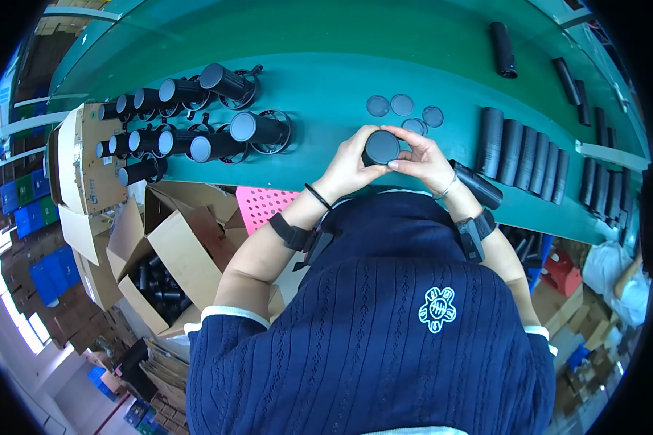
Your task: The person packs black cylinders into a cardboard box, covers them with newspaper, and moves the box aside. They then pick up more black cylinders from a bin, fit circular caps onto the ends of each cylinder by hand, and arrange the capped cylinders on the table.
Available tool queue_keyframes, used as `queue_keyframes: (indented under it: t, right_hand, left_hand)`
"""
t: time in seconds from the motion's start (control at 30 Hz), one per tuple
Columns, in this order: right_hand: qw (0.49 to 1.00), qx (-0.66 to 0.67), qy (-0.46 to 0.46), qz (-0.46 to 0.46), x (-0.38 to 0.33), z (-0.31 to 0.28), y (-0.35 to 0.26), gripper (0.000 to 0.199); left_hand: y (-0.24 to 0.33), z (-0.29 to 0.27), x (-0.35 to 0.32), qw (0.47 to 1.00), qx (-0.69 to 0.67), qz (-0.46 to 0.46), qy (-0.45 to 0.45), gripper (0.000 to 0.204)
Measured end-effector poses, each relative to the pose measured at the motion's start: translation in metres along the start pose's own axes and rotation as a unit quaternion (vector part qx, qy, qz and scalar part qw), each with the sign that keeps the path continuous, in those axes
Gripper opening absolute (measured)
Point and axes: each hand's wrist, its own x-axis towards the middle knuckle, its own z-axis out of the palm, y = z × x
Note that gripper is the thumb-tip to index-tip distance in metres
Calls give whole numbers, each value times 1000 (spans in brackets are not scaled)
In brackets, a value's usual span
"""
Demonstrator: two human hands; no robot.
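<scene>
Between my two hands, near the front edge of the green bench, is a black cylinder [382, 148] with a round dark grey end facing up. My left hand [352, 161] is wrapped around its left side, thumb at the near rim. On its right side, my right hand [426, 161] grips it with thumb and fingertips at the rim. How far the cylinder extends below is hidden. Just beyond my hands lie several thin, round, dark discs [402, 104]. Next to my right wrist, a black tube [476, 184] lies at the bench edge.
At left stand two rows of black cylinders with ring-shaped parts [257, 129]. Several black tubes [511, 152] line up at right, with more beyond. An open cardboard box [185, 250] of black parts and a pink perforated stool [261, 206] are below the bench at left.
</scene>
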Motion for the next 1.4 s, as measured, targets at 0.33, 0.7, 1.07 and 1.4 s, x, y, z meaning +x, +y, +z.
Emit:
queue_keyframes:
  t: [0.33, 0.7, 1.07, 1.4]
  right_hand:
    - [1000, -4, -7, -17, 2, -3, 2, 55]
    - [983, -184, -23, 3, 16, -32, -1, 65]
    - [930, -349, 25, -108, 5, -6, -21, 67]
    - [932, -350, 27, -90, 5, -9, -20, 64]
  left_hand:
    - [11, 4, 4, 1000, 8, -18, 21, 57]
    - [-20, 7, 26, 984, -70, -157, -46, 66]
    - [1, 4, 18, 1000, -27, -10, -6, 63]
    - [7, 7, 10, 1000, 14, 4, -1, 63]
